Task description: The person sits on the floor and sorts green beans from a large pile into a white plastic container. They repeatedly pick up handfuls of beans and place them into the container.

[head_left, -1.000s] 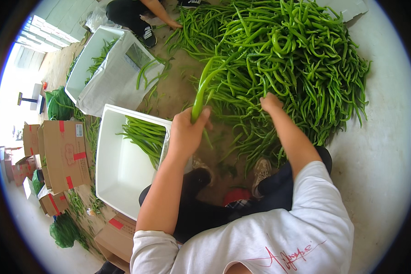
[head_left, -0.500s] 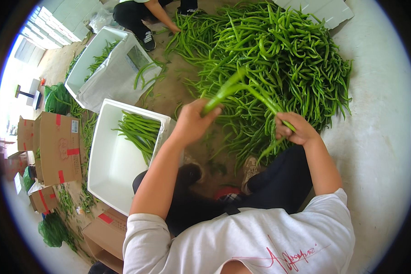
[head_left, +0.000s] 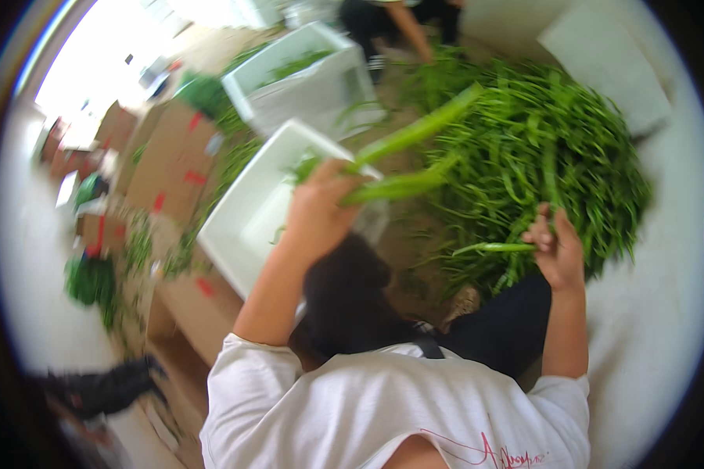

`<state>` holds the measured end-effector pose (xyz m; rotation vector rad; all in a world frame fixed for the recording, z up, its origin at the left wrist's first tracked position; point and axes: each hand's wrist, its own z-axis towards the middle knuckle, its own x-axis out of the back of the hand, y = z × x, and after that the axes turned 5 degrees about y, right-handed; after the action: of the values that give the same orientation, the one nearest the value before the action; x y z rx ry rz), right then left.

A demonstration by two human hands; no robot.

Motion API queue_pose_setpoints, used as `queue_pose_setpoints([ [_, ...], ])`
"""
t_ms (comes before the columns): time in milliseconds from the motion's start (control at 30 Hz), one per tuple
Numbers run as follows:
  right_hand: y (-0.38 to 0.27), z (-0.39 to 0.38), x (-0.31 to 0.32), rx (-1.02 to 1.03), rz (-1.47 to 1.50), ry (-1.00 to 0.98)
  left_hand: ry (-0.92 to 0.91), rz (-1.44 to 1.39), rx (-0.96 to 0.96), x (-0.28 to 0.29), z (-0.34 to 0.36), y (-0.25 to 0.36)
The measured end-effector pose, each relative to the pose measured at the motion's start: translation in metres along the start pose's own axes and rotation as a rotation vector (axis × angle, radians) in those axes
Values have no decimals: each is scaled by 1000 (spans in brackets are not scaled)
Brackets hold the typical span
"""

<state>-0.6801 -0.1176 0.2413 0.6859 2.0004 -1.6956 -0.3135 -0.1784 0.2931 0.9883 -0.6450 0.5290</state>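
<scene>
Long green chili peppers (head_left: 418, 133) stick out of my left hand (head_left: 321, 202), which is closed round them above the near white foam box (head_left: 238, 227). That box holds more peppers, mostly hidden behind the hand. My right hand (head_left: 559, 248) is at the near edge of a big heap of green chili peppers (head_left: 516, 156). Its fingers are closed on a chili pepper (head_left: 493, 248) that points left. A second pepper seems to rise from the fingertips, but blur hides whether it is held.
Behind stands another white foam box (head_left: 289, 98) with peppers and a pale liner. A co-worker's hand (head_left: 422, 51) reaches to the heap's far edge. Cardboard boxes (head_left: 172, 160), green net bags (head_left: 90, 280) and scattered peppers lie left; a white panel (head_left: 606, 66) stands far right.
The view has turned, shifting the scene. My left hand has moved over the near box with its peppers; my right has parted from it. A blurred dark shape now shows at lower left.
</scene>
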Motion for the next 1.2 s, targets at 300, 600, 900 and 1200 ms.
queue_pose_setpoints([
  [300,84,12,-110,-135,239,-436,430,845,893,253,-259,-35],
  [600,210,-83,-321,-583,34,-917,945,736,1112,278,-416,-6],
  [900,262,-109,-339,-260,-530,-1244,1025,-185,828,255,-345,22],
  [1200,239,-87,-310,-229,-655,-962,616,-883,733,140,-241,-33],
])
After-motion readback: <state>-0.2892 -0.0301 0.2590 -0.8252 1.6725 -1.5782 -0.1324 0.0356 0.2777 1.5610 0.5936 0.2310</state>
